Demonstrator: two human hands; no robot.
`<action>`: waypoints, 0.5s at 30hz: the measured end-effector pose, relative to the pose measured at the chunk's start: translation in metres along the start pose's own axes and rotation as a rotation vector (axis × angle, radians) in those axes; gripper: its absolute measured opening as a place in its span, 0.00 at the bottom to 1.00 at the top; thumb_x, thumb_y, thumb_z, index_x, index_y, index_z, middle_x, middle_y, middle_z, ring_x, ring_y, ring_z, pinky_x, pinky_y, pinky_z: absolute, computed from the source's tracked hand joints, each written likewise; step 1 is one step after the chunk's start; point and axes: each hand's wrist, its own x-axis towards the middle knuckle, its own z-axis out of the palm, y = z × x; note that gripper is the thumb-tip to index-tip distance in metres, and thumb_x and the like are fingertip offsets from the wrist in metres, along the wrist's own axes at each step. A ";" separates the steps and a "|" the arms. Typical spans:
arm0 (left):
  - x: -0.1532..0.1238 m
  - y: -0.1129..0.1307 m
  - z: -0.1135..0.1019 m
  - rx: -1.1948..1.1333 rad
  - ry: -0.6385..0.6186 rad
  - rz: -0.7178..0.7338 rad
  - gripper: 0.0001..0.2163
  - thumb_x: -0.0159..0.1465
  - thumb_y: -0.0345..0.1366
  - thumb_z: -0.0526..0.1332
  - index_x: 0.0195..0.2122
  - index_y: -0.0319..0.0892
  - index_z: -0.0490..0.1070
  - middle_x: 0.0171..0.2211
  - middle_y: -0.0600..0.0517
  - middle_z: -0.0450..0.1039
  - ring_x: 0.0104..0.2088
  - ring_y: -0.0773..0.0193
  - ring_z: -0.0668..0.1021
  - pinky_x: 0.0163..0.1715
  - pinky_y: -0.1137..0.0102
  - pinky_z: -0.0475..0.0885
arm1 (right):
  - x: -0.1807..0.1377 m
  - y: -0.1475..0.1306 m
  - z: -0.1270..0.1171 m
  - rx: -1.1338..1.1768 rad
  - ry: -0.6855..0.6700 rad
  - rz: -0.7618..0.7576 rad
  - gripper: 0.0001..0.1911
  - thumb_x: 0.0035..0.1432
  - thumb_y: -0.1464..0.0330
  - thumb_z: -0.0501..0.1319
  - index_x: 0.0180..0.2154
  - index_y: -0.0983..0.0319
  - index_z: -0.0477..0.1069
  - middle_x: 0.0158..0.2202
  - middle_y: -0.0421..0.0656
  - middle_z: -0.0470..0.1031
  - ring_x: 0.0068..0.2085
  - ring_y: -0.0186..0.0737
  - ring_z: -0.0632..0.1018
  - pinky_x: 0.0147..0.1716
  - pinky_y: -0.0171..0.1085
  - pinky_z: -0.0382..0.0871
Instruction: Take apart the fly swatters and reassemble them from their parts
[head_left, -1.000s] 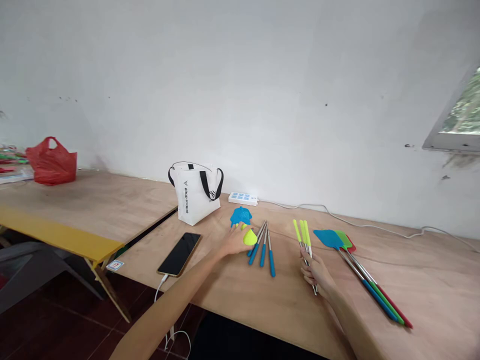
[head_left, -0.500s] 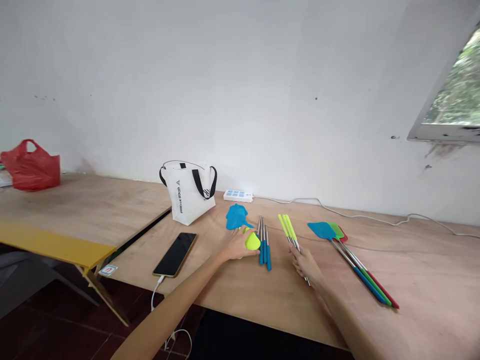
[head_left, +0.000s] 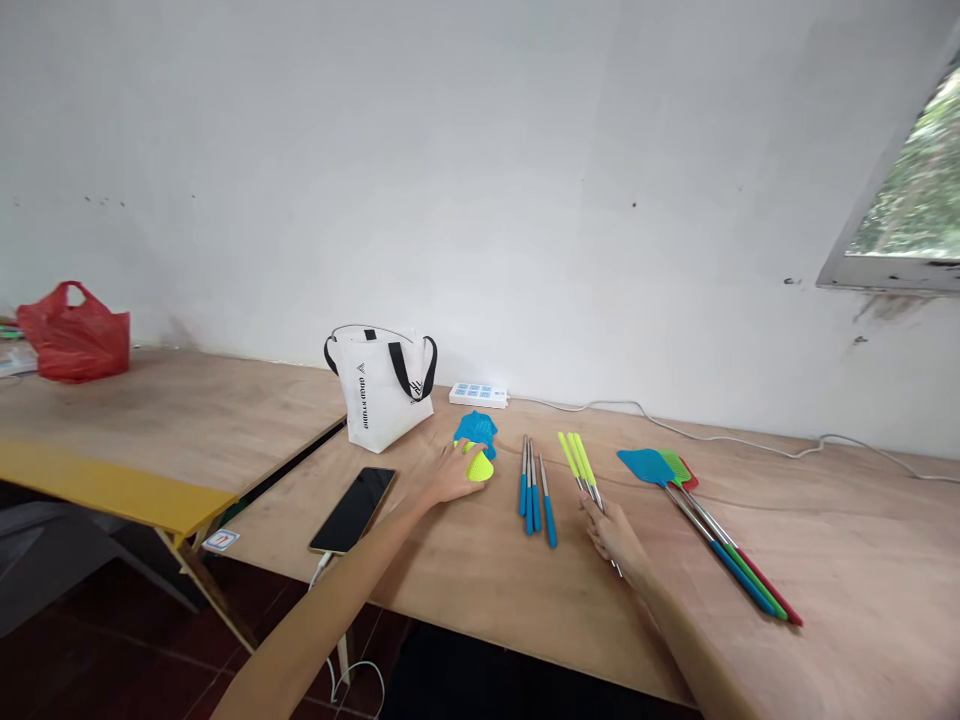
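My left hand [head_left: 448,478] is closed around a yellow fly swatter head [head_left: 478,464], just in front of the blue fly swatter heads [head_left: 475,430]. Whether several yellow heads are stacked there I cannot tell. My right hand [head_left: 611,530] grips several metal rods with yellow handles [head_left: 576,458]; the handles point away toward the wall. Between my hands lie several metal rods with blue handles [head_left: 532,505], handles toward me, one a little apart from the others. To the right, fly swatters [head_left: 720,530] in blue, green and red lie together, heads toward the wall.
A white tote bag [head_left: 382,392] stands at the back left beside a white power strip [head_left: 478,395]. A phone [head_left: 354,510] on a charging cable lies near the front left edge. A red plastic bag [head_left: 75,335] sits on the neighbouring table, across a narrow gap.
My left hand has moved left with the yellow swatter head, away from the blue-handled rods. One blue-handled rod now lies apart from the others. My right hand has stayed nearly still.
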 end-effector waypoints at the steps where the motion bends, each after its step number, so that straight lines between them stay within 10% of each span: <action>1: 0.000 0.001 0.000 -0.001 0.004 0.014 0.30 0.60 0.46 0.65 0.63 0.51 0.63 0.59 0.44 0.64 0.57 0.43 0.71 0.59 0.53 0.64 | 0.000 0.000 0.000 0.001 0.000 -0.005 0.23 0.53 0.45 0.62 0.32 0.56 0.58 0.13 0.25 0.49 0.12 0.27 0.53 0.11 0.29 0.39; 7: 0.007 0.001 -0.014 0.001 0.044 0.099 0.31 0.57 0.45 0.69 0.62 0.54 0.67 0.66 0.46 0.57 0.62 0.42 0.67 0.62 0.51 0.62 | -0.001 0.000 0.000 -0.006 -0.003 -0.021 0.23 0.52 0.45 0.62 0.32 0.56 0.59 0.13 0.25 0.48 0.12 0.28 0.53 0.11 0.29 0.39; 15: 0.026 -0.019 -0.024 -0.070 -0.346 0.119 0.34 0.58 0.63 0.65 0.65 0.63 0.64 0.73 0.52 0.50 0.72 0.35 0.50 0.66 0.37 0.46 | 0.001 0.003 -0.001 -0.031 -0.009 -0.043 0.25 0.51 0.43 0.62 0.32 0.56 0.59 0.13 0.26 0.49 0.13 0.28 0.54 0.12 0.30 0.39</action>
